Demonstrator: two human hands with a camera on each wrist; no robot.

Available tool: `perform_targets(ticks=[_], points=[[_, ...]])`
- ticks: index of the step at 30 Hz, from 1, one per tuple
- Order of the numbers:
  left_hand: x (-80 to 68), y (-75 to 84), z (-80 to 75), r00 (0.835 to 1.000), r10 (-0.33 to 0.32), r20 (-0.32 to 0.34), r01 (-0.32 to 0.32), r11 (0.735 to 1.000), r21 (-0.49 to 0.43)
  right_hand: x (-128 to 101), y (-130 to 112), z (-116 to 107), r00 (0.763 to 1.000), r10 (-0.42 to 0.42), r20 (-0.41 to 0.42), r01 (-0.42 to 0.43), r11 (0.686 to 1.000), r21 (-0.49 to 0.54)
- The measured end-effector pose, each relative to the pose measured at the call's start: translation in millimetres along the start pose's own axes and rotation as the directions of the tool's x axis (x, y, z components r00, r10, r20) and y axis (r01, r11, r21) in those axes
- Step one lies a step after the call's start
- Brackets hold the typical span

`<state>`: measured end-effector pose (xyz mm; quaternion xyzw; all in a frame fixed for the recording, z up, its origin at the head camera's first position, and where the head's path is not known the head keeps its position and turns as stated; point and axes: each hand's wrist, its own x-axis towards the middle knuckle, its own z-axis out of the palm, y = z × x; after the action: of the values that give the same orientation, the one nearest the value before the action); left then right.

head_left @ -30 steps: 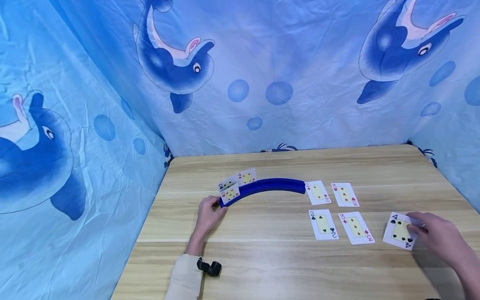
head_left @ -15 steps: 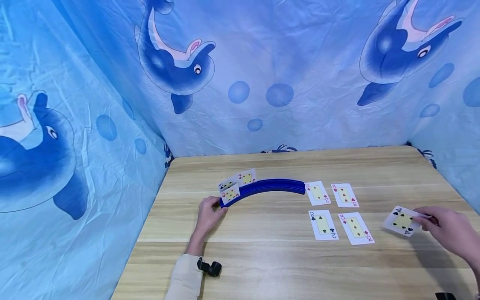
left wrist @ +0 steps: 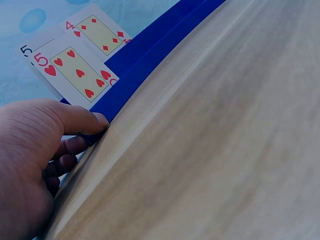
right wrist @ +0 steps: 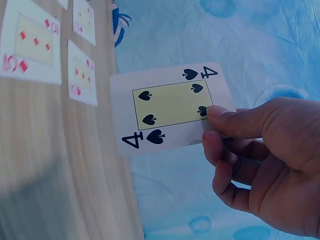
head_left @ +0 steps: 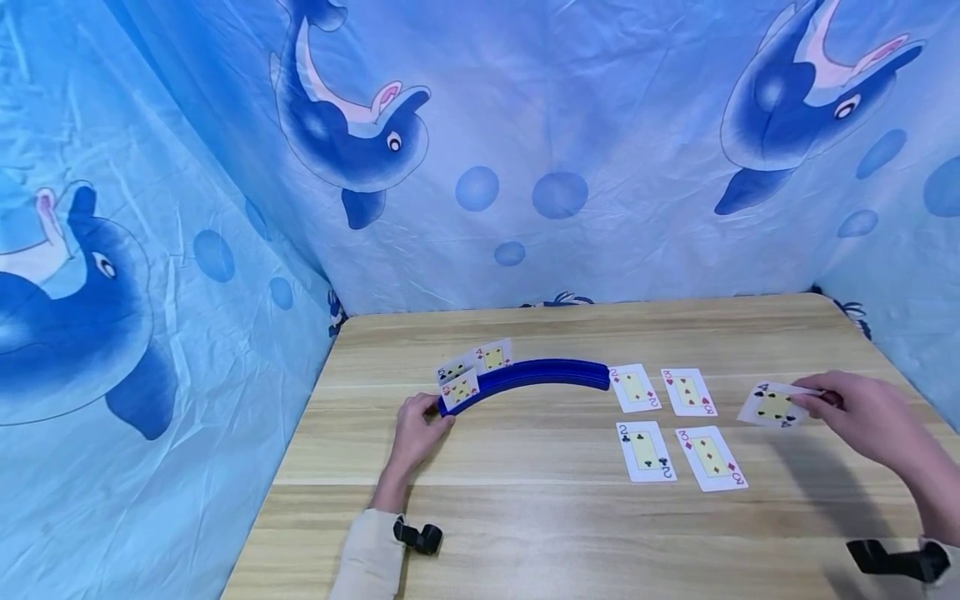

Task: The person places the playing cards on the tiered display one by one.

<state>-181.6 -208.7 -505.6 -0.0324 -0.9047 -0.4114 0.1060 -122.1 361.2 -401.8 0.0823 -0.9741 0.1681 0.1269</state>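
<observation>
my right hand (head_left: 862, 417) pinches the four of spades (head_left: 772, 406) between thumb and curled fingers, holding it above the table (head_left: 525, 517), just right of the three of hearts (head_left: 688, 391). my left hand (head_left: 420, 429) grips the left end of the blue card rack (head_left: 536, 375), thumb on its front edge, beside the five of hearts (head_left: 460, 388).

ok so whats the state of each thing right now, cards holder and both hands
four of spades: lifted off the table, face up, pinched by the right hand
blue card holder: on the table, steadied at its left end by the left hand
five of hearts: standing in the holder
four of diamonds: standing in the holder
two of clubs: flat, face up
three of diamonds: flat, face up
</observation>
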Motion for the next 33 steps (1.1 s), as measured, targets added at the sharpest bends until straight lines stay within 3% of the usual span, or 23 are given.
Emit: perform_targets(ticks=[14, 21, 33], points=[[-1.5, -3.8, 1.4, 1.0, 0.008, -0.012, -0.008, 1.0, 0.011, 48, -31, 4, 0.981, -0.173, -0.082, 0.178, 0.982, 0.055], [-0.6, -3.2, 1.6, 1.0, -0.031, 0.003, 0.031, 1.0, -0.004, 71, -56, 9, 0.982, -0.188, -0.029, 0.19, 0.978, 0.085], [0.0, -2.6, 3.2, 1.0, -0.026, 0.005, 0.026, 1.0, 0.004, 106, -98, 20, 0.972, -0.23, 0.039, 0.221, 0.963, 0.155]])
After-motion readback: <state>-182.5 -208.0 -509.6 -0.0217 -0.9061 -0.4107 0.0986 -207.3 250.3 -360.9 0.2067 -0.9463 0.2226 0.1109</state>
